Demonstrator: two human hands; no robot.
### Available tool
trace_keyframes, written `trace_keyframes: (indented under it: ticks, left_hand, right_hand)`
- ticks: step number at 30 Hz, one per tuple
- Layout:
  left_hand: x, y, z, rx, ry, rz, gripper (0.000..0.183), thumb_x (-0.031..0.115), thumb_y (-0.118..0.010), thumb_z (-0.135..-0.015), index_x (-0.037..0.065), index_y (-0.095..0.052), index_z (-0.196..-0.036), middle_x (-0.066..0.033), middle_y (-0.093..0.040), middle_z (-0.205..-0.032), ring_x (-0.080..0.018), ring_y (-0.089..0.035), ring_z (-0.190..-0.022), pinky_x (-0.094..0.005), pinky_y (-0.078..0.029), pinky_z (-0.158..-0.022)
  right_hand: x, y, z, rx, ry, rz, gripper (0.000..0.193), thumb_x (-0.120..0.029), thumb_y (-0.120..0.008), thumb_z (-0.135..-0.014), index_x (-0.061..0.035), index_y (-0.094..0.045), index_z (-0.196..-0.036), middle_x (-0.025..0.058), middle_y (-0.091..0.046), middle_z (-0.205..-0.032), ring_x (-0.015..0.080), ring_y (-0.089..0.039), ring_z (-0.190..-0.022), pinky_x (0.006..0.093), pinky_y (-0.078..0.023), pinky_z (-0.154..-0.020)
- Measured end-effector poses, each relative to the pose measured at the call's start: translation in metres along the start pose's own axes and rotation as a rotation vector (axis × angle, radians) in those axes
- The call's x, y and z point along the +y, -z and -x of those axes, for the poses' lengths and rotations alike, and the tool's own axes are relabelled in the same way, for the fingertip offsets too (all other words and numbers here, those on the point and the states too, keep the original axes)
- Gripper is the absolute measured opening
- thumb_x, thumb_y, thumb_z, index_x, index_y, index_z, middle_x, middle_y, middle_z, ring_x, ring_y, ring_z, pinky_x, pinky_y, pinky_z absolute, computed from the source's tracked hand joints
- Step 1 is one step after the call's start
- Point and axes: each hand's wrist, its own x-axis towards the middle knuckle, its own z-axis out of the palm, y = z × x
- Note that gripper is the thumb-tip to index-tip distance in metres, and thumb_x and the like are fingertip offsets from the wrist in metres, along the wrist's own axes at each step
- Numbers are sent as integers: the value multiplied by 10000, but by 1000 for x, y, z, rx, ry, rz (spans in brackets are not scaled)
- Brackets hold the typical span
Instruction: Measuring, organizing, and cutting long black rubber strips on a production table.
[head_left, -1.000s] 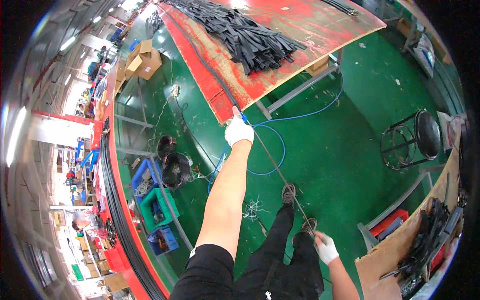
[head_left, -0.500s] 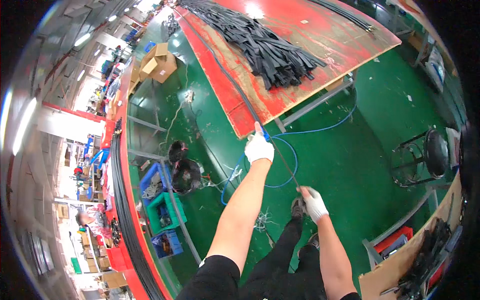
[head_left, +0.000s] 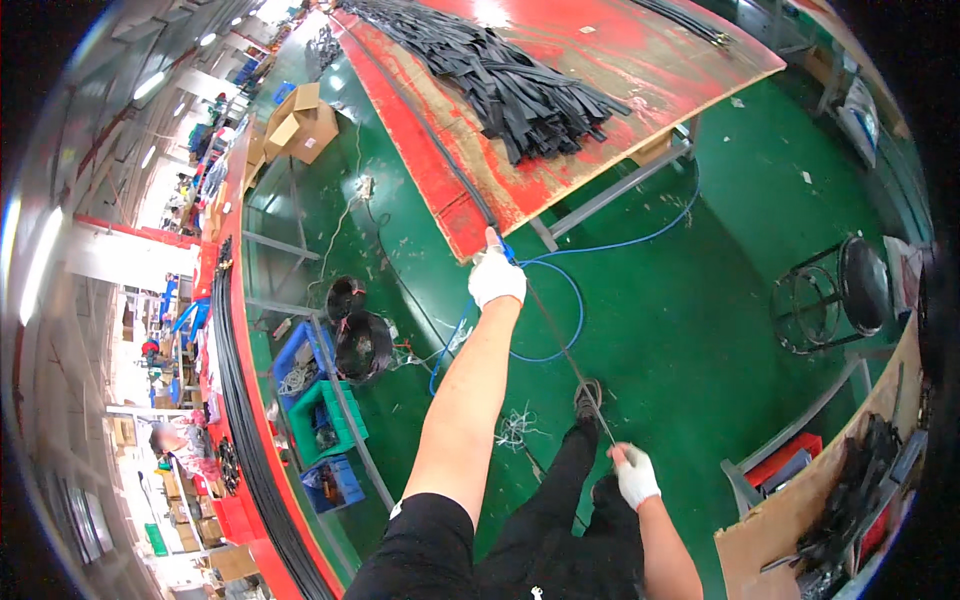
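My left hand [head_left: 497,278], in a white glove, is closed at the near corner of the red table. It grips the end of a long black sleeve [head_left: 455,175] that runs back along the table's left edge. A small blue fitting [head_left: 509,253] shows beside its fingers, close to a looped blue hose [head_left: 581,310]; how they join is hidden. From there a thin dark cord [head_left: 563,348] stretches down to my right hand [head_left: 634,474], also gloved in white. Its fingers are pinched on the cord's near end, low in front of my legs.
A heap of flat black strips [head_left: 520,90] lies on the red table [head_left: 690,70]. A black stool [head_left: 862,287] stands at right. Blue and green crates [head_left: 330,425] and dark bins [head_left: 362,347] are at left, below a red bench with long black tubes [head_left: 245,410]. Cords cross the floor.
My right hand has drawn down toward me, and a longer stretch of cord shows between my hands. My left hand keeps its place at the table corner. The whole view has shifted slightly.
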Motion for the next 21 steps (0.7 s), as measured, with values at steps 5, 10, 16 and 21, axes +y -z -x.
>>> trace_keyframes:
  ticks: [5, 10, 16, 21]
  left_hand:
    - [8, -9, 32, -20, -141, -124, 943, 183, -664, -893, 234, -233, -1730, -264, -649, -1274, -421, -713, -1110, -495, -582, -971]
    - [15, -7, 62, -58, -122, -86, 960, 194, -683, -886, 206, -227, -1731, -249, -642, -1238, -405, -705, -1076, -482, -584, -945]
    - [5, -5, 61, -4, -91, -125, 967, 183, -686, -892, 204, -214, -1736, -223, -649, -1199, -381, -710, -1042, -476, -592, -895]
    - [2, 4, 63, -32, -49, -118, 962, 189, -704, -901, 200, -221, -1733, -224, -648, -1237, -377, -710, -1087, -467, -587, -948]
  right_hand:
    - [92, 44, 68, 89, -140, 30, 250, -235, -623, -1077, -11, -733, -1098, 58, -706, -944, 146, -615, -892, 305, -505, -855]
    - [82, 54, 55, 96, -113, 68, 229, -218, -585, -1094, -50, -695, -984, -40, -532, -772, 69, -459, -696, 273, -375, -619]
    - [68, 51, 35, 28, -170, 27, 223, -225, -612, -1095, -35, -698, -1017, 9, -625, -844, 113, -541, -780, 299, -467, -731]
    - [73, 53, -3, -97, -158, 42, 345, -346, -636, -1092, -17, -704, -1012, 24, -647, -816, 104, -564, -717, 297, -481, -663]
